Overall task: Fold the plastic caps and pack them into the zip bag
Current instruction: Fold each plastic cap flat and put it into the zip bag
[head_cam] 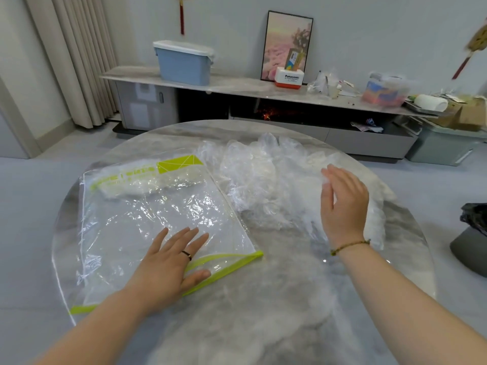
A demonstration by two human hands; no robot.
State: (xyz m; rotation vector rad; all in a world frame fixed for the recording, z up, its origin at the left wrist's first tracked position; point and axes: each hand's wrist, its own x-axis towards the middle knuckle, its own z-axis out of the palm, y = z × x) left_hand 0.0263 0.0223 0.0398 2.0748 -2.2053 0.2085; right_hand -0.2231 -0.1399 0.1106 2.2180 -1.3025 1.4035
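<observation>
**Plastic caps loose beside zip bag**

Plastic caps [266, 180] lie in a crumpled heap at the tabletop [276, 299] centre-right, just beside the zip bag [158, 219]. Left hand [168, 264] flat on bag's near edge, fingers spread, gripping nothing. Right hand [342, 204] over the heap, fingers loose, empty.

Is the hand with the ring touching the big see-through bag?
Touching. The head view shows the left hand lying flat, fingers spread, on the zip bag, with the thumb across its green edge.
</observation>
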